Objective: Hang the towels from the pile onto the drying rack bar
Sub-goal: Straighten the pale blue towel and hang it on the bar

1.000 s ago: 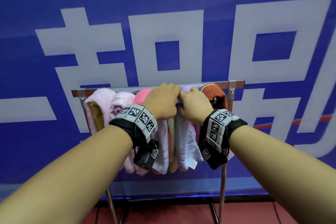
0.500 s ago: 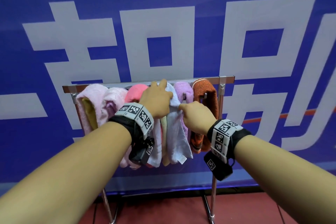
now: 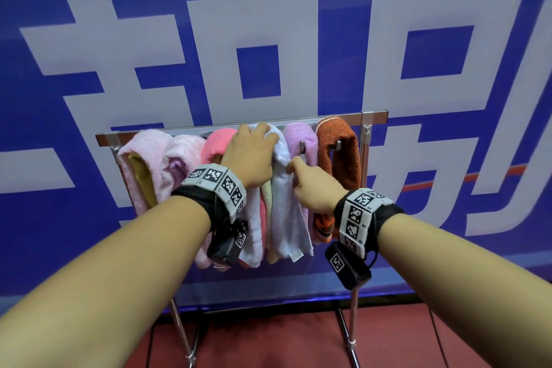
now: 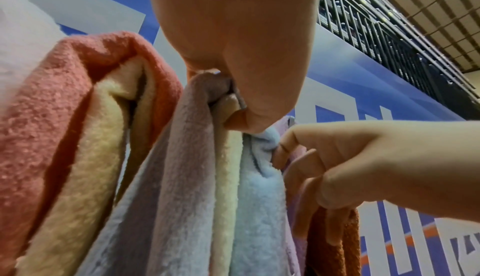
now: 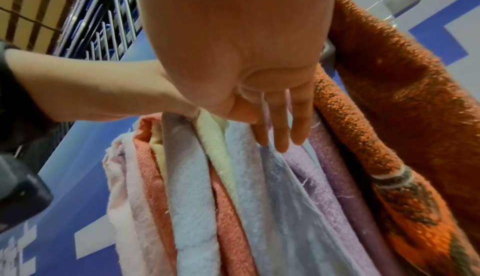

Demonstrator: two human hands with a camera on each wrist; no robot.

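Note:
A metal drying rack bar [image 3: 343, 116] carries several towels side by side, from pale pink [image 3: 146, 155] on the left to orange [image 3: 337, 143] on the right. A pale blue towel [image 3: 285, 212] hangs near the middle, between a coral one [image 3: 216, 143] and a lilac one [image 3: 300, 134]. My left hand [image 3: 260, 140] lies over its top on the bar, fingers curled over the fold and thumb [image 4: 241, 116] clamped under it. My right hand [image 3: 294, 166] pinches its front layer [image 4: 259, 208] just below the bar, between thumb and forefinger [image 4: 279, 147]. The towel pile is out of view.
A blue banner [image 3: 298, 39] with large white characters stands right behind the rack. The rack's thin metal legs [image 3: 182, 326] [image 3: 352, 323] go down to a red floor [image 3: 268, 337]. A yellow towel [image 5: 215, 147] is squeezed beside the pale blue one.
Both hands were together on top of the bar. My right hand has since slid down the front of the pale blue towel, and the left stays on top.

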